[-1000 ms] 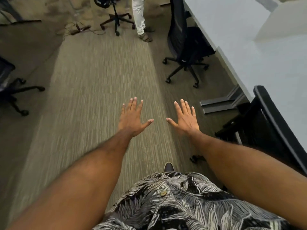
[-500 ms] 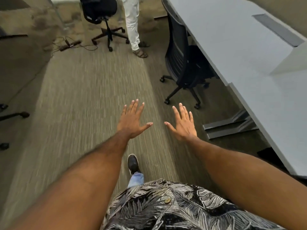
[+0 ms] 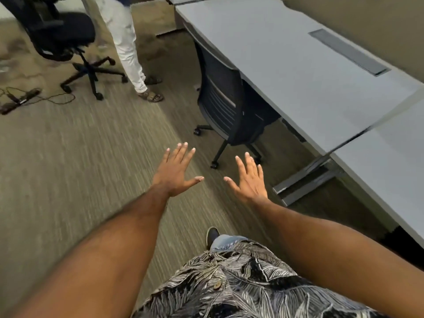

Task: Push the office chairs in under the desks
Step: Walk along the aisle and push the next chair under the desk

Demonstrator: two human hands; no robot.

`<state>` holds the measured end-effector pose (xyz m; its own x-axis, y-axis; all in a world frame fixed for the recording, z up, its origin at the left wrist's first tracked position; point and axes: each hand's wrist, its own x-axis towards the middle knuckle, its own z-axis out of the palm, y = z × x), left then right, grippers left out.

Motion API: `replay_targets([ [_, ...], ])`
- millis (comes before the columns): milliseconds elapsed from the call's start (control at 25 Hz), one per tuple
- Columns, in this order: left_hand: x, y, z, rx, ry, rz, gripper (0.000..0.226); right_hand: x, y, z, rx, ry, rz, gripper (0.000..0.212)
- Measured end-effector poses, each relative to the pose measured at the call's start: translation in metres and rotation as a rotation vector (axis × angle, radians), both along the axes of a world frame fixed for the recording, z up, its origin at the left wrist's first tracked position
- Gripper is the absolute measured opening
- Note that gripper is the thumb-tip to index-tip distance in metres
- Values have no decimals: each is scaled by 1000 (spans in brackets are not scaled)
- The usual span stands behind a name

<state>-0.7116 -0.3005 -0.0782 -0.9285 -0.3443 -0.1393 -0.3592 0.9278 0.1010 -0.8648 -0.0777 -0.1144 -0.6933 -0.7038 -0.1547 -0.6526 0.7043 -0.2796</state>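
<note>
Black mesh-back office chair [image 3: 220,104], seat under grey counter [image 3: 286,53], stands ahead of, apart from left hand [image 3: 174,173] and right hand [image 3: 250,180], fingers [image 3: 183,154] spread.

Dim, warm, even indoor light. Soft shadow beneath desk [image 3: 298,72], chair [image 3: 220,104] dark within it. Motion blur over carpet [image 3: 68,168]; wide-angle bending toward edges, forearms [image 3: 91,260] soft.

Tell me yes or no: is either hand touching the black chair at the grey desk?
No: the left hand and right hand are spread open in the air, short of the chair.
</note>
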Motion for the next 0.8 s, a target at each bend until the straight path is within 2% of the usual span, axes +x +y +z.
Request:
replay_targets([
  [400,-182,-172,2,-22,-35,-263,107,-111,-135,-26,-24,-65,-257,85],
  [600,-278,-248,22,-5,92,-369,107,-163,-187,-9,-87,-30,-386,85],
  [800,-366,-323,22,-28,105,-554,102,-212,-259,7,-216,11,-674,85],
])
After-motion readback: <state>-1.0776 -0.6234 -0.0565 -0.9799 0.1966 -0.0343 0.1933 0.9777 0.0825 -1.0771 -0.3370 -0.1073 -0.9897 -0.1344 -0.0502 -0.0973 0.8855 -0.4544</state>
